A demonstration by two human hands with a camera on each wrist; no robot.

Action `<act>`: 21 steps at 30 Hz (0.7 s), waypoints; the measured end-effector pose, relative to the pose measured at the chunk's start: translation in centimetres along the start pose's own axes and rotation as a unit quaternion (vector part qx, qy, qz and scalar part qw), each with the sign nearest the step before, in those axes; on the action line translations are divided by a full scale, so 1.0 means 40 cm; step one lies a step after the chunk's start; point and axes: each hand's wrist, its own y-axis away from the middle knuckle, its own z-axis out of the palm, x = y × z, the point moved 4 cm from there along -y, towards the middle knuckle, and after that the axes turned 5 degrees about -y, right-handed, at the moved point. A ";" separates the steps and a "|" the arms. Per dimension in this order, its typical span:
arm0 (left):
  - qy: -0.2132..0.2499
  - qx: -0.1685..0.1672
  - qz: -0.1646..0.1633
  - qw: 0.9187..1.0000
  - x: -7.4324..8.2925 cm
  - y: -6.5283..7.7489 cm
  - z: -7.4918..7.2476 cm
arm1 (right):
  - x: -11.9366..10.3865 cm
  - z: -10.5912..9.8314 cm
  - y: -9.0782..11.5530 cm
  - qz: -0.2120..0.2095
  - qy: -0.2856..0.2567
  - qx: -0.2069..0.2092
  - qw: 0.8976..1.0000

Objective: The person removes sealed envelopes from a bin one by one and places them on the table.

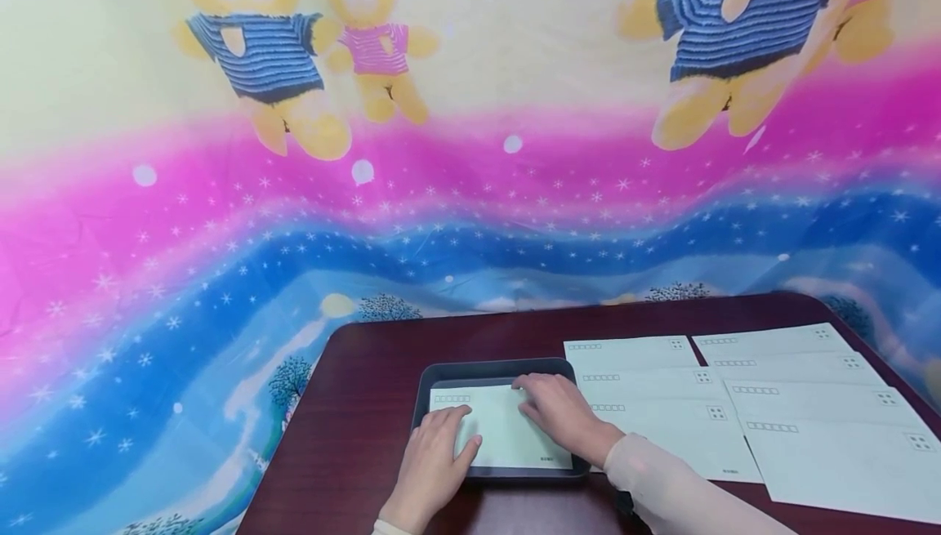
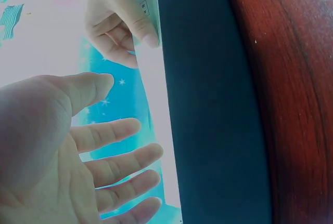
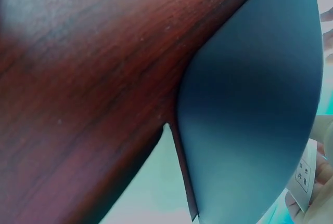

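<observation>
A white envelope [image 1: 507,429], printed with a row of small boxes, lies in a dark grey tray [image 1: 500,368]. My right hand [image 1: 562,412] reaches over the tray's right side and pinches the envelope near its upper right corner. In the left wrist view, that hand's thumb [image 2: 139,26] is on the envelope's face while the other fingers curl at its edge. My left hand [image 1: 434,457] is at the tray's left side, fingers extended and spread beside the envelope; whether they touch it, I cannot tell. The tray's outer wall [image 3: 250,94] fills much of the right wrist view.
Right of the tray, several more envelopes overlap in two columns, a nearer one [image 1: 662,437] and a farther one [image 1: 853,461]. Everything sits on a dark red wooden table [image 1: 331,437]. A colourful cloth [image 1: 478,176] with bears hangs behind it.
</observation>
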 end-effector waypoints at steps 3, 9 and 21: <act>0.000 0.001 0.001 1.000 0.001 0.000 -0.002 | -0.003 -0.003 0.003 0.004 -0.015 0.001 1.000; -0.005 0.001 -0.002 1.000 0.000 0.001 -0.011 | -0.010 -0.014 0.006 0.015 -0.041 0.007 0.999; 0.002 0.004 0.001 1.000 -0.003 -0.003 -0.028 | -0.031 -0.052 0.003 0.011 -0.056 0.025 0.998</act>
